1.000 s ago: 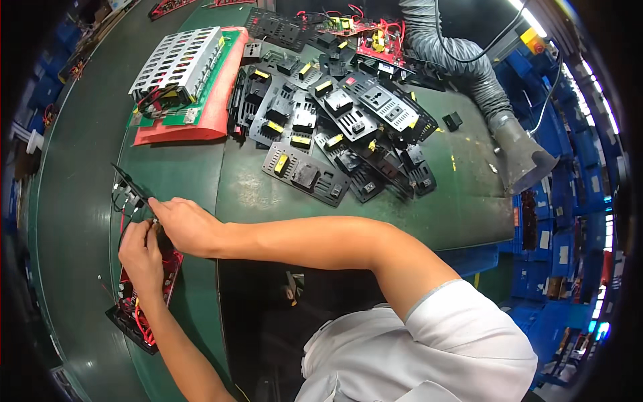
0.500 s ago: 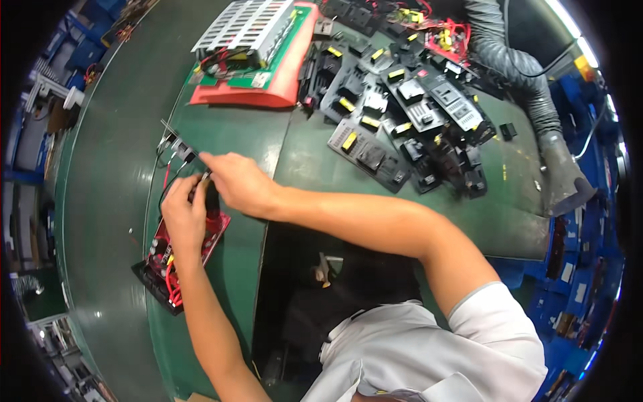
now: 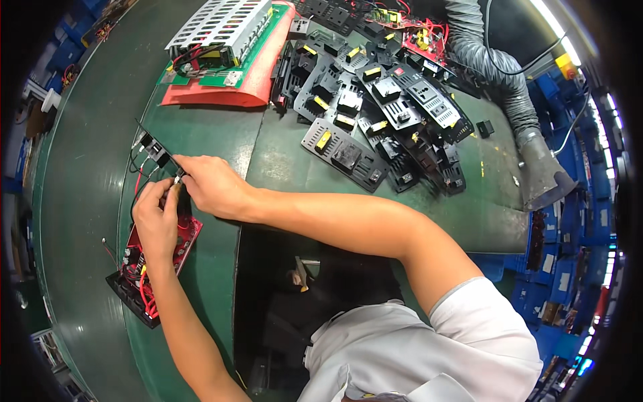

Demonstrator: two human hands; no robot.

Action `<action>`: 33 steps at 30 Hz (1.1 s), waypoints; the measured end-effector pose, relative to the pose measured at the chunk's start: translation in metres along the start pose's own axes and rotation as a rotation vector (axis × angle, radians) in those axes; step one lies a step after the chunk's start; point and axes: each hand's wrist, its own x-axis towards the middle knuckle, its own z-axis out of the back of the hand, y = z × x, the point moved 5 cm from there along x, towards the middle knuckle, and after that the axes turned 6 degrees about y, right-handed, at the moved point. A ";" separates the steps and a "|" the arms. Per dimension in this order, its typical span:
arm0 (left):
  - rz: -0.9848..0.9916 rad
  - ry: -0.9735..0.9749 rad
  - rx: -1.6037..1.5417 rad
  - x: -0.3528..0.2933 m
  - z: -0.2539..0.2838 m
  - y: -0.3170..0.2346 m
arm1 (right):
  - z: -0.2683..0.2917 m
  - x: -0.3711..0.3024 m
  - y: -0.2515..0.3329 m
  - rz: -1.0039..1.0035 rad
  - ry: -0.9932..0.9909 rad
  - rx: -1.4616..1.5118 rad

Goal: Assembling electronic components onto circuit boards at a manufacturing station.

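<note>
With the right hand (image 3: pixel 213 189), grips the black panel (image 3: pixel 157 151) tilted up, seemingly to expose its wires (image 3: pixel 138 182), and pinches the left hand (image 3: pixel 157 218) closed just beside, on what cannot tell, over the red board (image 3: pixel 191 234) on the green table (image 3: pixel 207 130), with spare panels (image 3: pixel 346 155) heaped apart, probably for room.

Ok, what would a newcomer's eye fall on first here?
Probably the jumbled heap of dark slotted panels with yellow blocks, upper middle. Left of it, a silver perforated metal case stands on a green board. Below that in view, the bare left hand and right hand are close together at a black flat panel.
</note>
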 end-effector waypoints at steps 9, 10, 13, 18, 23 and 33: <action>-0.025 -0.006 -0.008 -0.002 -0.002 -0.002 | 0.000 -0.004 -0.002 -0.036 0.006 -0.007; 0.024 0.007 -0.032 -0.004 0.002 0.000 | -0.003 -0.003 -0.001 -0.059 0.022 0.008; 0.057 0.033 -0.044 -0.006 0.003 0.001 | -0.004 -0.004 0.003 -0.044 0.028 0.018; 0.037 0.027 -0.043 -0.003 0.000 -0.001 | -0.001 -0.003 0.001 -0.058 0.046 0.017; 0.018 0.016 -0.015 -0.001 0.001 -0.005 | 0.001 -0.002 0.003 -0.065 0.043 0.035; 0.045 0.029 -0.006 -0.002 -0.002 -0.002 | 0.001 -0.005 0.002 0.007 -0.072 0.008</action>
